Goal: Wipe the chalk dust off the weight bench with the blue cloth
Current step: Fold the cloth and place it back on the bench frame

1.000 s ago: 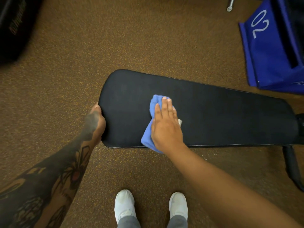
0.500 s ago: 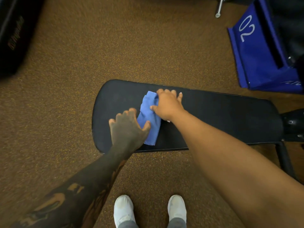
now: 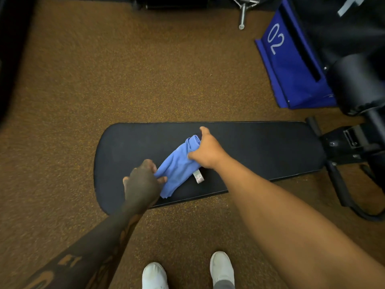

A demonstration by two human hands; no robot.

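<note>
Lying bunched on the black padded surface (image 3: 260,147) of the weight bench, near its middle: blue cloth (image 3: 178,165), grey tag at its near edge. Left hand (image 3: 141,184), fingers pinching the cloth's near-left corner. Right hand (image 3: 208,152), fingers clenched on the far end. Brown speckled floor (image 3: 125,76) beneath, white shoes (image 3: 155,275) at bottom
</note>
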